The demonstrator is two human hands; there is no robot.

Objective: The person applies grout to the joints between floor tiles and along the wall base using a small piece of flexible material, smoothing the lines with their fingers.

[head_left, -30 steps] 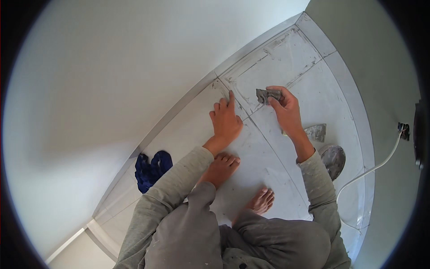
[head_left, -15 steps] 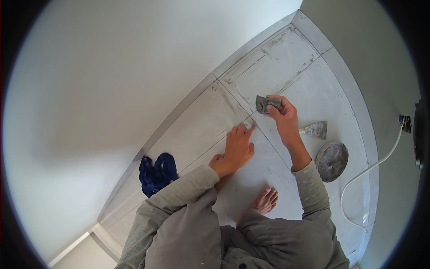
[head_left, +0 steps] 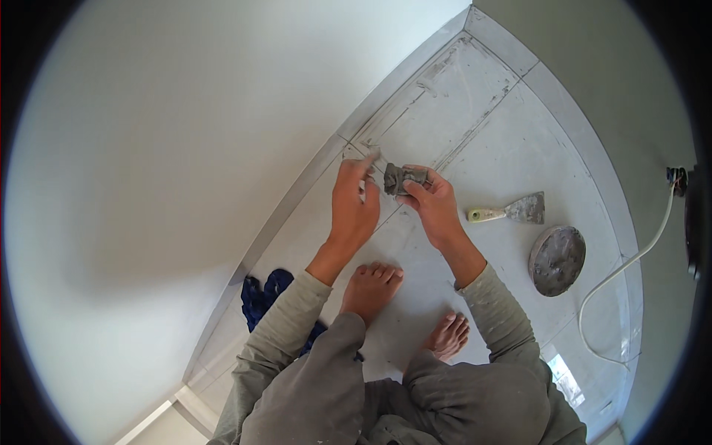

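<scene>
My right hand [head_left: 436,208] pinches a small dark-grey slab smeared with grout-like paste [head_left: 403,179] between thumb and fingers, held above the floor tiles. Whether it is all paste or paste on a backing, I cannot tell. Left of it is my left hand [head_left: 354,200], index finger stretched out by a tile joint near the wall and thumb apart, with nothing held. Grey smears run along the joints of the white floor tiles [head_left: 489,167]. To the right lies a putty knife [head_left: 512,211] with a pale handle and smeared blade. A round, shallow dish [head_left: 556,271] coated in grey paste sits beyond it.
A dark blue cloth [head_left: 259,300] is bunched by the left wall, partly behind my left sleeve. My bare feet [head_left: 374,288] stand on the tiles. Grey skirting [head_left: 304,174] edges the walls. A white cable [head_left: 593,297] hangs from the right wall onto the floor.
My left hand has moved up and left along the tile joint towards the wall. My right hand has shifted left with the grey slab, uncovering the putty knife's handle. The view has shifted slightly.
</scene>
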